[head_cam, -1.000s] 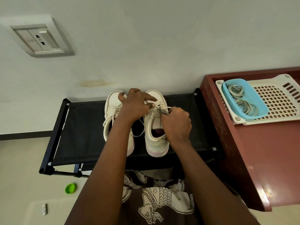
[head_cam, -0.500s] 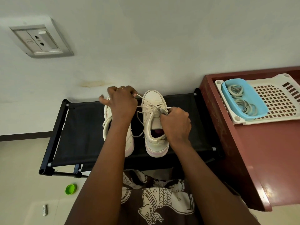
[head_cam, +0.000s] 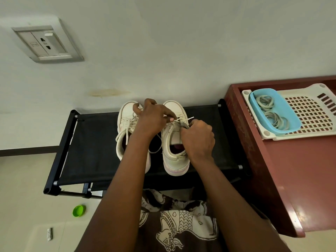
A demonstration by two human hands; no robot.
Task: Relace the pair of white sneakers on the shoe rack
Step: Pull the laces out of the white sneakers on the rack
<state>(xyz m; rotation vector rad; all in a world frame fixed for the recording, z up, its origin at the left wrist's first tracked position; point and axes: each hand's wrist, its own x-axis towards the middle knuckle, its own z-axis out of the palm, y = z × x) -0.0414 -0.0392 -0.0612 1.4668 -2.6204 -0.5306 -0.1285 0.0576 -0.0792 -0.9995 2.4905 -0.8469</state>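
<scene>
Right sneaker (head_cam: 174, 142), centre frame on the shoe rack (head_cam: 91, 148): left hand (head_cam: 154, 117) is pinching the lace (head_cam: 189, 118) at the eyelets, having swung back from beside the left sneaker (head_cam: 127, 124); slack pulled through, next eyelet likely. Right hand (head_cam: 198, 139) is gripping the tongue. Sneakers are lying lengthwise up-frame, toes pointing toward the wall (head_cam: 181, 51).

Two white sneakers (head_cam: 175, 142) stand side by side on the black shoe rack (head_cam: 91, 151), laces seemingly loose.

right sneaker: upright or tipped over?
Upright. The right sneaker stands sole-down on the shoe rack, its opening facing up, while both hands work its lace.
</scene>
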